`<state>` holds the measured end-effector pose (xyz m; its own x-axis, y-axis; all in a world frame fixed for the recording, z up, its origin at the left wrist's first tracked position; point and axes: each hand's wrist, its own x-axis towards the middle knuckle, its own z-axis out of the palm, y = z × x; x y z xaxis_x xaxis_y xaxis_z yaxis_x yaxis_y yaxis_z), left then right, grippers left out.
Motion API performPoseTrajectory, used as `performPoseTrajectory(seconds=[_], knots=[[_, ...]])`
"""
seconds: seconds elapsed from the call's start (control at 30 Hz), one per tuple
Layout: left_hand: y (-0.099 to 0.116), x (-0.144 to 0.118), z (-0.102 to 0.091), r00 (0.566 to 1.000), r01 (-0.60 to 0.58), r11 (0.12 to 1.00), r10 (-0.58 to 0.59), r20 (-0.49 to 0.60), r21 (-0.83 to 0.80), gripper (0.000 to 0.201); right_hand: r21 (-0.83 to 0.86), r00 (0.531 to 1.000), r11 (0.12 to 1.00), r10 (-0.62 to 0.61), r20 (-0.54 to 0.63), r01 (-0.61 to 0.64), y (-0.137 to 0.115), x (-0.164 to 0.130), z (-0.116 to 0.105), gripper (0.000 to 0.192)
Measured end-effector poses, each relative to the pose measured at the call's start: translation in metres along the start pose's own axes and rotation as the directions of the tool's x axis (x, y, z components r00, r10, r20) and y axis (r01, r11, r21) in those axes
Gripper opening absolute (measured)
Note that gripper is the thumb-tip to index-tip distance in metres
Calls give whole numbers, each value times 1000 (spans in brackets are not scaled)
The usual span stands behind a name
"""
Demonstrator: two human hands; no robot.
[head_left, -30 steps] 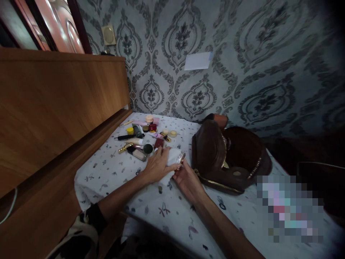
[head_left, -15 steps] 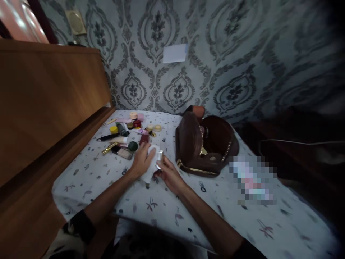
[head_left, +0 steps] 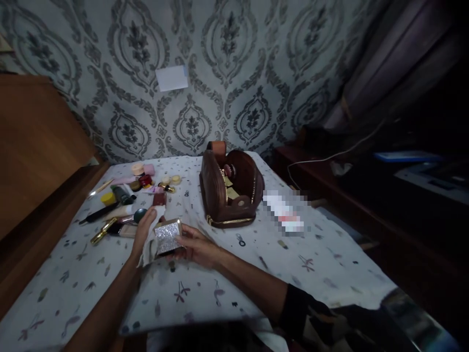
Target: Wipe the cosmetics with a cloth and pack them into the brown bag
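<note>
My right hand (head_left: 200, 247) is closed on a glittery silver compact (head_left: 168, 237) with a gold edge, its sparkling face turned towards me. Just left of it, my left hand (head_left: 145, 230) grips a white cloth or wipe (head_left: 148, 249), which lies against the compact's left side. Beyond my left hand is a small dark red case (head_left: 159, 199), and a round dark green item (head_left: 139, 215) sits close to its fingers. An open brown cosmetic bag (head_left: 220, 195) stands to the right, with a yellowish item and a pinkish item visible inside.
Several cosmetics lie at the left of the patterned tablecloth (head_left: 205, 288): a yellow-lidded jar (head_left: 108, 198), a gold tube (head_left: 104, 231), a red jar (head_left: 145, 181) and pale little pots (head_left: 176, 179). A wooden cabinet (head_left: 36, 146) borders the left. A blurred-out packet (head_left: 284, 212) lies right of the bag.
My view has swung to the right. The compact has turned so its glittery face shows, and my right hand has drawn it slightly clear of the cloth in my left hand.
</note>
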<state>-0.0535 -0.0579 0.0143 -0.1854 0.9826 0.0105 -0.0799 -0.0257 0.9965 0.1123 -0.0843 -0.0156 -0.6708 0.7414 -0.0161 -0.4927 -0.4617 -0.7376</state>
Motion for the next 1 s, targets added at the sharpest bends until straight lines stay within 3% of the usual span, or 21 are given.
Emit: performPoseTrajectory(seconds=[0.1,0.27,0.43,0.67,0.87,1.0], knots=[[-4,3,0,998,-53,998,52,24,45,61,98,1000,995,-25,1,25,1,3,-2,72],[-8,-14,10,960,-278,942,268,80,186,58,224,991,970,-70,-110,93,0,7,-7,66],[-14,-30,17,896,-436,836,369,247,333,61,311,974,945,-31,-223,101,-2,12,-13,38],[-16,-28,20,914,-407,853,378,151,326,68,289,982,956,91,-167,-39,-9,10,-15,19],[-9,-26,23,945,-323,914,326,27,245,65,248,980,961,154,-124,-120,-6,13,-16,30],[-3,-23,21,939,-311,893,342,-42,324,55,288,969,944,205,-137,-159,-6,16,-21,32]])
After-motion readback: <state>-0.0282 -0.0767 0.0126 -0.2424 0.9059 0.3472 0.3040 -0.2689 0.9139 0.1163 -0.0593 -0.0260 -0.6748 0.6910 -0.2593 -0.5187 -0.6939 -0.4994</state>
